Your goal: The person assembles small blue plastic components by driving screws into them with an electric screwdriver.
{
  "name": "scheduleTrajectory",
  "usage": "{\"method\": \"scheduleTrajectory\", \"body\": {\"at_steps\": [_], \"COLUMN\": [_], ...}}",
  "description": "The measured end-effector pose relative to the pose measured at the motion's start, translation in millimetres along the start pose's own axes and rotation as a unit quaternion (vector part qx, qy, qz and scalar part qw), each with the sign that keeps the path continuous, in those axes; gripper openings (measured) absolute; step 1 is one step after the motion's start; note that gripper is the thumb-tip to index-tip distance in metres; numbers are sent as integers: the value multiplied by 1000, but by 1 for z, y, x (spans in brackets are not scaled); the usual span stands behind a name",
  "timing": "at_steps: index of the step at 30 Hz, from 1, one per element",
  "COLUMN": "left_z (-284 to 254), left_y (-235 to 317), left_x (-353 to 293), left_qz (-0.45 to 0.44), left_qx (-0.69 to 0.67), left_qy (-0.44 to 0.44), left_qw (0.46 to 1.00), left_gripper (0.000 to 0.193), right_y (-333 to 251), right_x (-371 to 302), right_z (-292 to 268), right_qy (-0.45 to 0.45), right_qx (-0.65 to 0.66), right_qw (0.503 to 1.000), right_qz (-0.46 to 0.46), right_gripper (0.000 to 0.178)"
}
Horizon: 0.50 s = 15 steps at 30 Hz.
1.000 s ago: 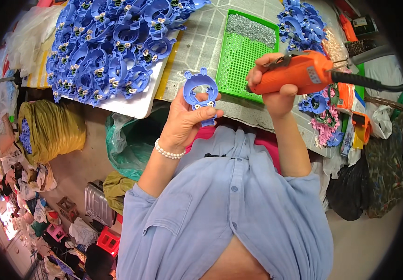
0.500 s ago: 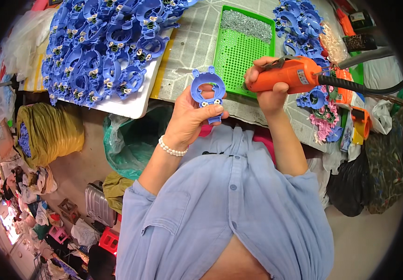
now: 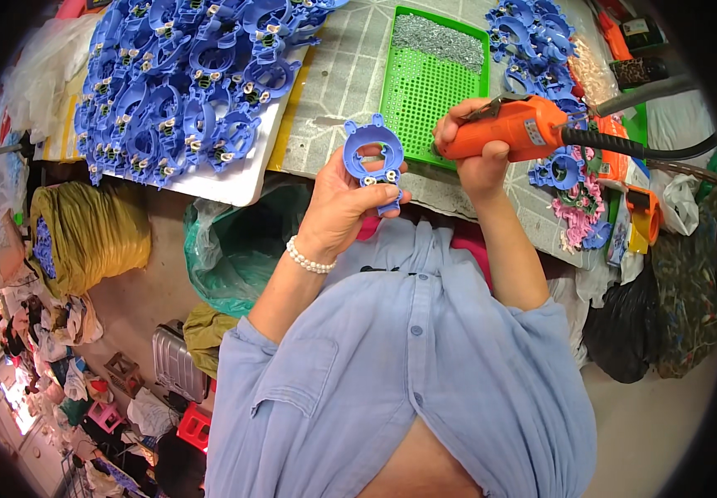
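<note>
Between the thumb and fingers of my left hand is a blue plastic part with a round ring, two small ears and two whitish pieces near its lower end. My right hand is wrapped round an orange electric screwdriver. Its tip points left, over the near edge of a green perforated tray, and stays apart from the blue part. Small silvery screws are heaped at the tray's far end.
Many similar blue parts are piled on a white board at the left. More blue parts lie right of the tray, near pink pieces. A black cable runs rightward from the screwdriver. Below the table edge hangs a green plastic bag.
My left hand has shifted very slightly to the right and up with the blue part. The screwdriver in my right hand has tilted and moved a little left.
</note>
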State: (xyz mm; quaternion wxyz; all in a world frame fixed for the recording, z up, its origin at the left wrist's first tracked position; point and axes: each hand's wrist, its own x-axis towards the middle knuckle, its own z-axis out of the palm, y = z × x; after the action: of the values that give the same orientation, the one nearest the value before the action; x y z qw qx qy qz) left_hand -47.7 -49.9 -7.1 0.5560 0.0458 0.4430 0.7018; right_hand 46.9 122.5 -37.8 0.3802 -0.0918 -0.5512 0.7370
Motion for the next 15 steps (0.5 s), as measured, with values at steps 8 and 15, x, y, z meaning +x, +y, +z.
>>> {"method": "scheduleTrajectory", "body": {"at_steps": [8, 15], "left_z": [-2, 2], "left_y": [-10, -14], "left_x": [4, 5], "left_qz": [25, 19], "left_qx": [2, 4], "left_qy": [6, 22], "left_qw": [1000, 1000], "left_gripper": [49, 48], "right_y": [-8, -40], "right_x": [0, 1], "right_z": [-1, 10], "right_qy": [-8, -56], "right_qx": [-38, 31], "right_qw": [999, 997], "right_qz": [19, -44], "right_gripper": [84, 94]}}
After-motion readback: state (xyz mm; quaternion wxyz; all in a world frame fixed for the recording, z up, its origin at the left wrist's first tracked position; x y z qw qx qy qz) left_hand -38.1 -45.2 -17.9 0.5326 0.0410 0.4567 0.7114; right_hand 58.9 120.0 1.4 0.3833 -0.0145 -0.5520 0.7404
